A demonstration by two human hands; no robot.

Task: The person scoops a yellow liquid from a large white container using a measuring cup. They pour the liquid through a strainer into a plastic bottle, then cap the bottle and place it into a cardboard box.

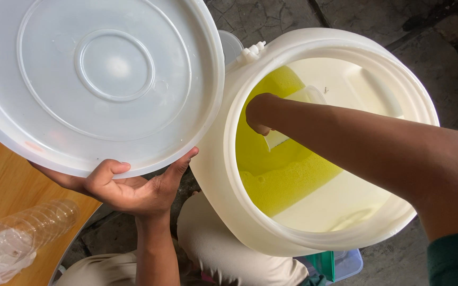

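Note:
My left hand (133, 188) holds a big round translucent white lid (96, 79) by its lower edge, lifted up to the left. My right hand (261, 112) reaches down inside a large white plastic bucket (213, 164) and grips a small clear plastic cup (292, 119). The cup is tilted just above a yellow-green liquid (282, 175) that fills the lower part of the bucket. My right forearm crosses the bucket's rim from the right.
A wooden table (6, 190) lies at lower left with a crumpled clear plastic bottle (22, 233) on it. Cracked grey concrete floor (271, 16) shows behind the bucket. A clear tub with a green part (335, 264) sits under the bucket's near side.

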